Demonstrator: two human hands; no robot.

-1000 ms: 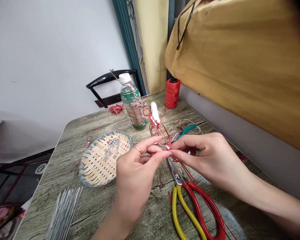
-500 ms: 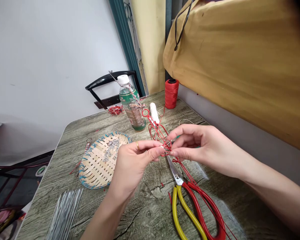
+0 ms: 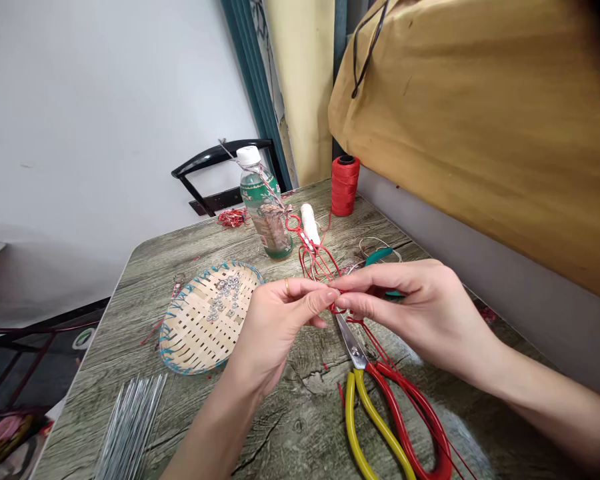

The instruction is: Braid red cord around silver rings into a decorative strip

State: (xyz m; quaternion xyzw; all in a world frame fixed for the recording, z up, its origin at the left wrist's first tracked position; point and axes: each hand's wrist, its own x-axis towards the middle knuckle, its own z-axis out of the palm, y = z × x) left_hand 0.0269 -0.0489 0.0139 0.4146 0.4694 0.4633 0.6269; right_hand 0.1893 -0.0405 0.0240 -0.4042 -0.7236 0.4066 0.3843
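Left hand (image 3: 280,320): thumb and forefinger pinch the red cord (image 3: 334,309); keep that pinch steady.
Right hand (image 3: 415,300): fingertips meet the left's, seemingly nipping the cord too; your fingers hide the exact hold.
Red cord: between your hands, loops toward the bottle (image 3: 260,195) on the far side; draw it evenly so they don't twist.
Scissors (image 3: 352,343): just below, near side; don't let trailing strands snag the handles.

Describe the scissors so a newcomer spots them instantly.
Start at the wood-grain table, then look below the left hand and right hand. The scissors lie there, blades pointing toward the hands. Unlike the red cords alongside, they have one yellow handle and one red.
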